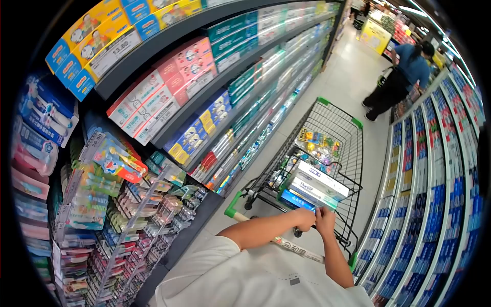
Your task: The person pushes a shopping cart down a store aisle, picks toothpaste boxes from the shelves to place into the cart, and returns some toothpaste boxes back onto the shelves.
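Note:
A wire shopping cart (353, 169) with green corners stands in front of me, and its handle (299, 249) runs close to my body. Stacked boxes (319, 185), white ones above a blue one, sit at the cart's near end. Colourful packages (319, 146) lie farther inside. My left hand (305, 219) and my right hand (325, 221) are close together beyond the handle, at the near edge of the boxes. Fingers of both are curled, and what they hold, if anything, is too small to make out.
Shelves of boxed goods (189, 66) line the left side, with hanging toothbrush packs (120, 161) nearer me. More shelves (414, 194) curve along the right. A person in a blue top (411, 64) stands up the aisle by the right shelves. A yellow display (375, 37) is farther back.

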The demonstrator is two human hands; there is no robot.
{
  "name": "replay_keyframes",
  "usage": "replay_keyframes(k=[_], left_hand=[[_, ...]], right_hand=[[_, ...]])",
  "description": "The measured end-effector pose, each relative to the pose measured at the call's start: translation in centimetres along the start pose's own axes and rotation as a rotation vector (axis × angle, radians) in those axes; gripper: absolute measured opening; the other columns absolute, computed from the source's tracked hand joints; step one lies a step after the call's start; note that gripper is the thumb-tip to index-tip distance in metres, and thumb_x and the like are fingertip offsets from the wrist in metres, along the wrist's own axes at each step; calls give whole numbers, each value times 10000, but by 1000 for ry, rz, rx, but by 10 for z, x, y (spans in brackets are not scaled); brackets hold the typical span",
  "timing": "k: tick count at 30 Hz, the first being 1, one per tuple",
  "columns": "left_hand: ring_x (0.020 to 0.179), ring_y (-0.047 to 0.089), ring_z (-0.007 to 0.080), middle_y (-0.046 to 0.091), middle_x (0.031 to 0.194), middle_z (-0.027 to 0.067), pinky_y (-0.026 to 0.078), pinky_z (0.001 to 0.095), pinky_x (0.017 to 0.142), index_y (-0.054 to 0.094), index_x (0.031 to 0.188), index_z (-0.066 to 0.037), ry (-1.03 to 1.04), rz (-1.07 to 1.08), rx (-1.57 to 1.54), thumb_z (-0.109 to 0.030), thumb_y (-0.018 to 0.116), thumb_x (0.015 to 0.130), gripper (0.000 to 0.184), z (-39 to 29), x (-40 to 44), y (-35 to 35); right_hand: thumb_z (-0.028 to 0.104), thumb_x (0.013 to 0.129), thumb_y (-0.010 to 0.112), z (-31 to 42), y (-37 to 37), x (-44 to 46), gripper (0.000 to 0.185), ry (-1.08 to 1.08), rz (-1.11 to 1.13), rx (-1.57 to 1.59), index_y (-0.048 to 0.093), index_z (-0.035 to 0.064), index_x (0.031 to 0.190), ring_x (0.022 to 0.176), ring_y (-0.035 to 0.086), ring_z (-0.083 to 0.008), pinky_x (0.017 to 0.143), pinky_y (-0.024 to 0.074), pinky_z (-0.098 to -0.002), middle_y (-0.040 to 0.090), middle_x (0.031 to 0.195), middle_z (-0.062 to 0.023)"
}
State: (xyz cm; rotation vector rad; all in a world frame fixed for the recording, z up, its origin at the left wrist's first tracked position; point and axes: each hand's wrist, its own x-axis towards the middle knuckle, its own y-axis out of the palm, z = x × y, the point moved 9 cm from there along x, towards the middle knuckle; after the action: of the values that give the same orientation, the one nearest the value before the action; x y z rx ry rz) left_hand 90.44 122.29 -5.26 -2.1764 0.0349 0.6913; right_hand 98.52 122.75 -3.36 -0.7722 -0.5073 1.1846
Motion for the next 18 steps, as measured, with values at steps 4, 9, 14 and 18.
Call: replay_keyframes(k=[4, 9, 14, 18], left_hand=[[934, 659, 317, 671, 1013, 199, 532, 422, 797, 691, 950, -24, -5, -25, -11, -125, 585, 740, 256, -12, 3, 7], [921, 658, 338, 673, 984, 207, 531, 438, 796, 692, 959, -54, -47, -22, 0, -138, 578, 744, 257, -31, 9, 21], [870, 656, 364, 676, 919, 209, 525, 460, 785, 684, 951, -40, -73, -102, -52, -185, 572, 749, 273, -44, 8, 34], [887, 654, 370, 673, 922, 219, 522, 466, 792, 685, 951, -38, -78, -101, -63, -169, 565, 748, 270, -63, 3, 40]], right_hand=[[194, 854, 640, -8, -8, -12, 210, -71, -41, -21, 643, -16, 842, 620, 635, -353, 582, 485, -419, 646, 694, -203], [215, 858, 632, -19, -19, -30, 210, -29, -7, -17, 655, 6, 860, 669, 652, -354, 625, 510, -429, 663, 726, -191], [218, 854, 631, -26, -24, -47, 208, -65, 15, -1, 658, 12, 854, 667, 648, -359, 624, 511, -432, 662, 720, -186], [238, 855, 629, -33, -29, -60, 217, -54, 17, -48, 660, 23, 842, 652, 639, -364, 616, 505, -442, 652, 693, -183]])
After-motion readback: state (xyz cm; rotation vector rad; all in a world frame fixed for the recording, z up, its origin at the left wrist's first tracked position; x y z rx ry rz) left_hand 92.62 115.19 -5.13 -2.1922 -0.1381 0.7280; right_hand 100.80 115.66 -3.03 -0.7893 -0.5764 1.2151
